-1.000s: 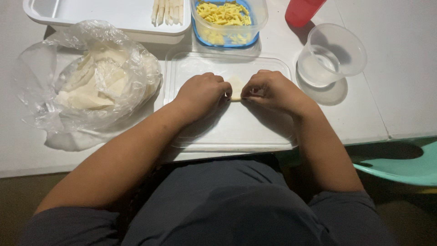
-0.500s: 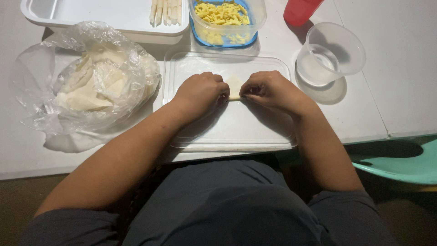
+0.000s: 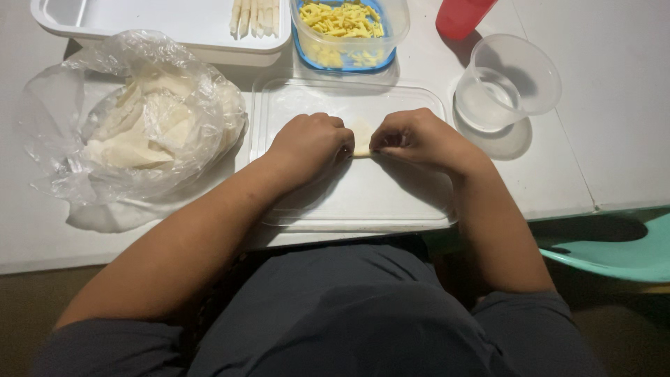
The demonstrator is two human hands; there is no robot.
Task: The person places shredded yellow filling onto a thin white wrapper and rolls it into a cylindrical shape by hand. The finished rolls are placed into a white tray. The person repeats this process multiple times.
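Note:
A pale dough wrapper point(image 3: 361, 137) lies on a clear plastic lid point(image 3: 363, 199) used as a work surface. My left hand point(image 3: 309, 143) curls over its left end and my right hand point(image 3: 412, 136) curls over its right end, fingertips pinching it between them. Most of the wrapper is hidden under my fingers. Just beyond my hands stands a clear tub of shredded yellow cheese point(image 3: 345, 28). A white tray point(image 3: 160, 21) at the back holds several rolled pale sticks point(image 3: 255, 15).
A clear plastic bag of stacked wrappers point(image 3: 139, 119) sits to the left. A clear bowl of water point(image 3: 506, 84) and a red cup point(image 3: 464, 15) stand at the right. A teal chair edge point(image 3: 614, 255) shows below the table's right side.
Both hands stay on the wrapper with only slight shifts of the fingers; nothing else has moved.

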